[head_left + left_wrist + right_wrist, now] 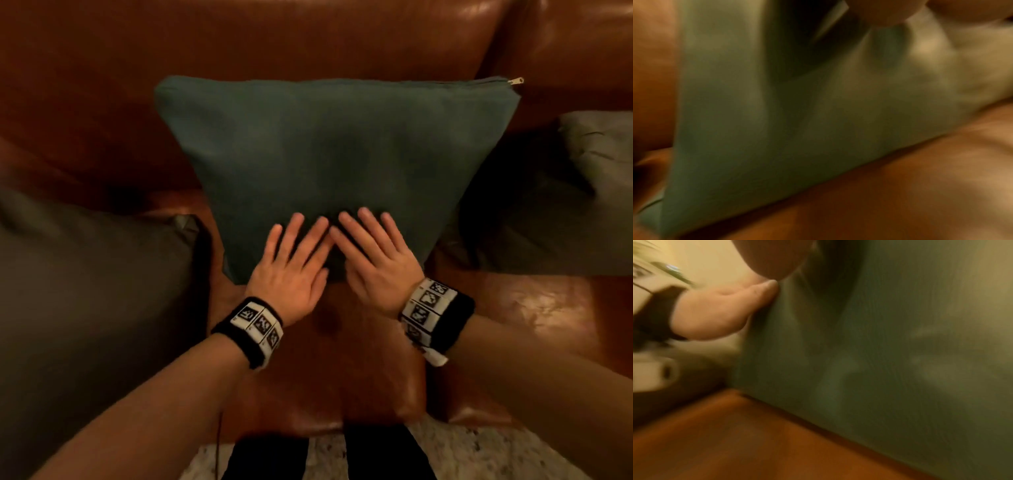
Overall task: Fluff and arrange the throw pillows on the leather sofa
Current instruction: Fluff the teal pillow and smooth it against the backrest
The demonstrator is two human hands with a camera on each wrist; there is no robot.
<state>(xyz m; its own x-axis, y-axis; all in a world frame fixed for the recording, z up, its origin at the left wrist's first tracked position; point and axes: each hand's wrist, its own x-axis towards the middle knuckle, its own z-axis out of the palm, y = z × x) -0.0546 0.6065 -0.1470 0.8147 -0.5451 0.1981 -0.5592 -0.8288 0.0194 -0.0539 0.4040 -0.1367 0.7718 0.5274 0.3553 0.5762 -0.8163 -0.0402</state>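
- Fingers of the left hand (291,270) and the right hand (376,263) lie straight and slightly spread, flat on the lower front of the teal pillow (329,161); neither hand grips anything, and the index fingertips nearly meet at the frame's centre.
- That pillow stands upright in the middle of the head view, its back against the sofa (239,37) backrest and its bottom edge on the seat, with the zipper pull (515,81) at its upper right corner.
- Judging from the flat palms, the step in hand is patting or smoothing the face. To do it well, press with whole palms rather than fingertips, so the filling spreads evenly and no dents are left.
- Work outward from the centre toward the corners; the lower part looks narrower than the top, so filling probably needs coaxing downward.
- Keep the push straight into the backrest, or the pillow may slide on the slick leather.
- An olive pillow (85,291) sits at the left of the frame and another olive pillow (596,171) at the right, both apart from the teal one; they likely need the same treatment.
- Both wrist views are blurred, showing only green fabric and leather.
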